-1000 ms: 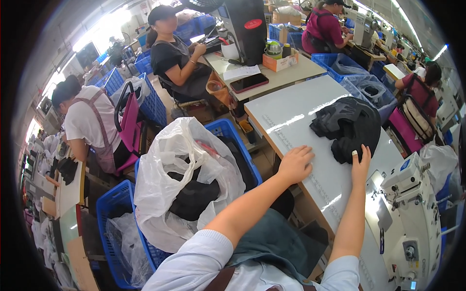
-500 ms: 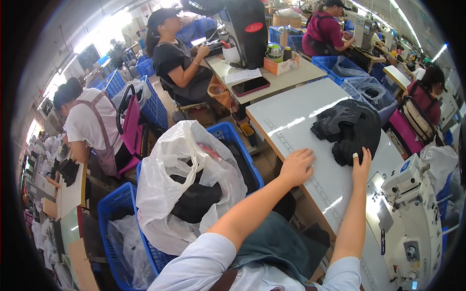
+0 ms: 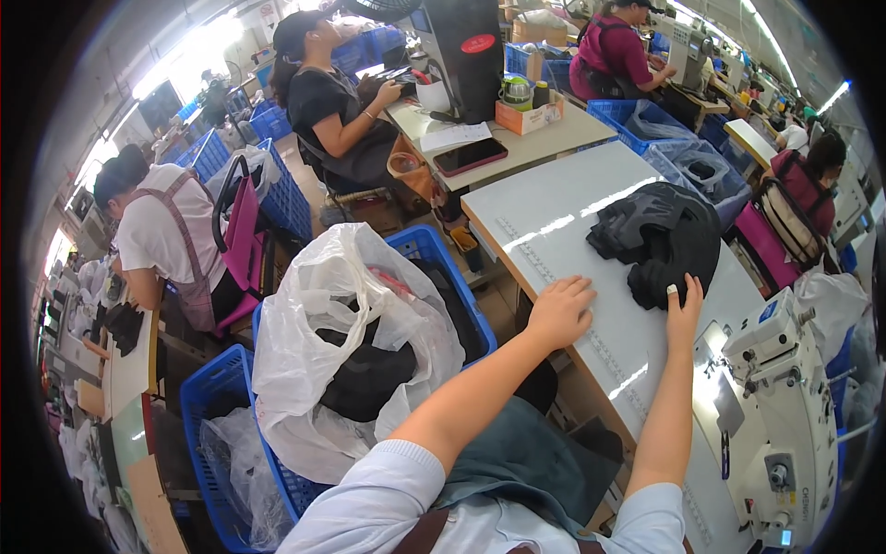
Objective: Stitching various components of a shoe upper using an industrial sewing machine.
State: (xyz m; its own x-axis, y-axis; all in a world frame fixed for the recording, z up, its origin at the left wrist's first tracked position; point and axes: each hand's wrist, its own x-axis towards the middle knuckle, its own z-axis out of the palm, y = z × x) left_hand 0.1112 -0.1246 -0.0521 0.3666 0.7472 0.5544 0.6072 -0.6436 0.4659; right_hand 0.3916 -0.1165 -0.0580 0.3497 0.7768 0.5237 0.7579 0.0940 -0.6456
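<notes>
A pile of black and dark grey fabric pieces (image 3: 678, 235) lies bunched on the white sewing table (image 3: 544, 208). My right hand (image 3: 683, 312) rests at the near edge of this pile, two fingers spread against the cloth and not closed round it. Something small and white covers one fingertip. Left of the pile, my left hand (image 3: 563, 312) lies palm down over the table's edge, fingers stretched out and holding nothing. A white sewing machine (image 3: 771, 369) stands just right of my right forearm.
Beside my left arm, a blue crate (image 3: 489, 346) holds a white plastic bag (image 3: 286, 360) with black fabric inside. Another blue crate (image 3: 189, 406) stands further left. A phone (image 3: 471, 157) lies on the adjoining table. Several people sit working around me, including a person in black (image 3: 318, 102).
The whole view has shifted slightly left. Both hands keep nearly the same places, and the fabric pile looks unmoved on the table.
</notes>
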